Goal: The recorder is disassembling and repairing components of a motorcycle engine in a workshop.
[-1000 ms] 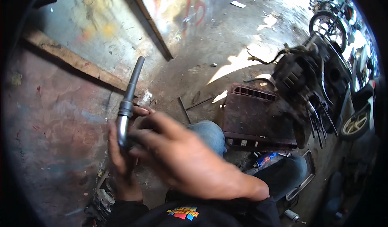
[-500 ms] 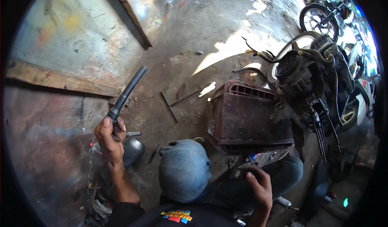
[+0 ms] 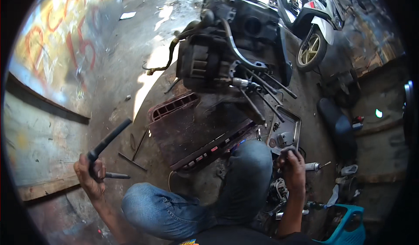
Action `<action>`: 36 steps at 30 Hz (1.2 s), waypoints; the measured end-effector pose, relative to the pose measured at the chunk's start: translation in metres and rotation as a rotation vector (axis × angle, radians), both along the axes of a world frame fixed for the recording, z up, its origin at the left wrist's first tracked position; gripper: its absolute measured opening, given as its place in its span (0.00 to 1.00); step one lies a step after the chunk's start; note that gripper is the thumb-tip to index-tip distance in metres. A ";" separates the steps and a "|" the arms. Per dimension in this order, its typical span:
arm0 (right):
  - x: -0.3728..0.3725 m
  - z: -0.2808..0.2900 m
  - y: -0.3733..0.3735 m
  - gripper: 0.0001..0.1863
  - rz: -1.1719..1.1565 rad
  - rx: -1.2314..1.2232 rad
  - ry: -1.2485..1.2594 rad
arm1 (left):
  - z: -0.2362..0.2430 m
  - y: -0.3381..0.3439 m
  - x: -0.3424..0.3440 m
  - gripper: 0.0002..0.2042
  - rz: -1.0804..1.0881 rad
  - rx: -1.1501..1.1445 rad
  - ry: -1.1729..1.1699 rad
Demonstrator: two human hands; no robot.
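My left hand [image 3: 89, 179] grips a dark, thick rod-like tool [image 3: 111, 138] angled up to the right. A second rod [image 3: 118, 175] sticks out sideways from the same fist; whether they are joined I cannot tell. My right hand [image 3: 294, 168] is closed beside my bent knee, on something dark in its fingertips that I cannot make out. Ahead, a partly dismantled motorbike engine assembly [image 3: 205, 57], with hoses and forked metal bars, stands over a dark red plastic crate [image 3: 192, 136]. A metal tray [image 3: 295, 129] with parts lies beyond my right hand, near a spray can [image 3: 312, 166].
Loose bars [image 3: 133, 161] lie on the concrete floor left of the crate. A white scooter [image 3: 327, 31] stands behind right. A black seat [image 3: 336, 127] and a teal plastic object [image 3: 353, 223] are at the right. Painted walls [image 3: 61, 48] with wooden battens bound the left.
My view has swung right toward the engine. My right hand left the tool and moved to the right of my knee. My left hand still holds the tool, now lower and farther left.
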State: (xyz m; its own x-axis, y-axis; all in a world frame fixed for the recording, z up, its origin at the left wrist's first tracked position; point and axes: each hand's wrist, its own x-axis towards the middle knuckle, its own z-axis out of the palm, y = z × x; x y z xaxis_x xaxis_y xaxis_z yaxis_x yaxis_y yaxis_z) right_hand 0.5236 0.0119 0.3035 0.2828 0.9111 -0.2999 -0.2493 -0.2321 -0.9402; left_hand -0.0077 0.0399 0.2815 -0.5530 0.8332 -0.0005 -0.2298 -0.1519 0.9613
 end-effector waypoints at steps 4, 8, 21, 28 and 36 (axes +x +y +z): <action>-0.009 -0.010 -0.008 0.12 -0.045 -0.119 -0.277 | 0.030 0.047 0.029 0.24 -0.289 -0.052 0.142; -0.040 0.027 -0.011 0.15 -0.062 0.556 -0.035 | 0.044 0.048 0.033 0.24 -0.142 -0.146 0.145; -0.477 -0.275 0.039 0.25 0.998 -0.399 -0.391 | -0.016 -0.140 -0.029 0.14 0.493 -0.108 -0.134; -0.530 -0.391 0.066 0.26 0.475 -0.498 -0.900 | -0.074 -0.210 -0.049 0.18 0.648 -0.357 -0.203; -0.523 -0.336 0.069 0.25 0.344 -0.386 -0.530 | -0.105 -0.181 -0.094 0.23 0.548 -0.287 0.285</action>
